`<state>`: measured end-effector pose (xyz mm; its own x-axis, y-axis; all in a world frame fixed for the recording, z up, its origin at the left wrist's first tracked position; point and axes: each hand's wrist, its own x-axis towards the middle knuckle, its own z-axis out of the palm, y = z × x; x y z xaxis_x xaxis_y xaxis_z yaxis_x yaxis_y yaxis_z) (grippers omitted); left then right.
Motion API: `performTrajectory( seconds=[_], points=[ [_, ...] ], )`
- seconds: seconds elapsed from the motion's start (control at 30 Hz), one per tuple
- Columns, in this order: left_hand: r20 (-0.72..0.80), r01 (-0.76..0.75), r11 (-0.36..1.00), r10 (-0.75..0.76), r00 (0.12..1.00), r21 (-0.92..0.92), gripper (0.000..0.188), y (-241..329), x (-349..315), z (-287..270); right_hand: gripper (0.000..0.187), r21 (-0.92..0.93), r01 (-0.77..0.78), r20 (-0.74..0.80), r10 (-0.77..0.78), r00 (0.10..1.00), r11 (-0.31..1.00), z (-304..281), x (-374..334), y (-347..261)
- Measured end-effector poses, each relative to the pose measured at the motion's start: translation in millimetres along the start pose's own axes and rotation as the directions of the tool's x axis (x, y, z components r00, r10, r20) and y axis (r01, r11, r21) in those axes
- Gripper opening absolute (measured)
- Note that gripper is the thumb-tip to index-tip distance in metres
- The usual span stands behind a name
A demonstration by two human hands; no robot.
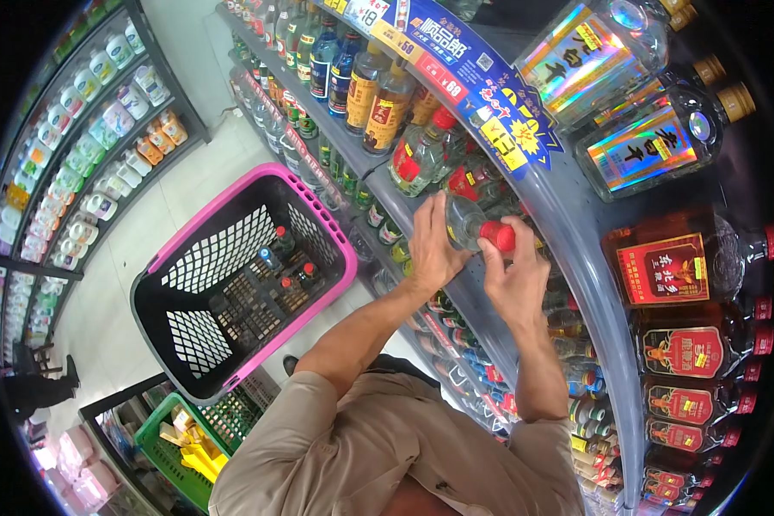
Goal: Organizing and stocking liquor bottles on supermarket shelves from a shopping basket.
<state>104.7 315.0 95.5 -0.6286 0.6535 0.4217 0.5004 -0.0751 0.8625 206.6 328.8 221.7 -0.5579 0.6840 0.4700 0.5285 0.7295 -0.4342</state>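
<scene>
A clear glass bottle (pixel 463 217) with a red cap is tilted in front of the shelf, its cap toward my right. My left hand (pixel 439 245) grips the bottle's body from the near left side. The fingers of my right hand (pixel 518 273) are closed at the red cap (pixel 498 235). Just beyond, a similar red-capped bottle (pixel 414 159) stands upright on the shelf. Another bottle with a red label (pixel 473 181) is beside it, partly hidden. The label of the bottle in my hands is not visible.
To the left is a black shopping basket (pixel 350 268) with a pink rim, holding several small bottles. A curved shelf edge (pixel 589 258) and large liquor bottles (pixel 666 268) flank my right arm. A green crate (pixel 157 430) is at lower left; stocked shelves (pixel 103 142) line the far left.
</scene>
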Motion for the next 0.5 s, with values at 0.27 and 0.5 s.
performTrajectory(
  seconds=[0.27, 0.5],
  points=[
    [-0.012, 0.030, 0.999, -0.030, 0.999, 0.037, 0.103, -10, 6, 6, 0.037, 0.027, -0.130, 0.018, 0.129, 0.991, 0.991, 15, 9, 11],
    [-0.019, 0.037, 0.999, -0.036, 0.999, 0.029, 0.104, -15, 11, 12, 0.039, -0.194, 0.106, -0.073, -0.122, 0.990, 0.975, 23, 24, 29]
  ],
)
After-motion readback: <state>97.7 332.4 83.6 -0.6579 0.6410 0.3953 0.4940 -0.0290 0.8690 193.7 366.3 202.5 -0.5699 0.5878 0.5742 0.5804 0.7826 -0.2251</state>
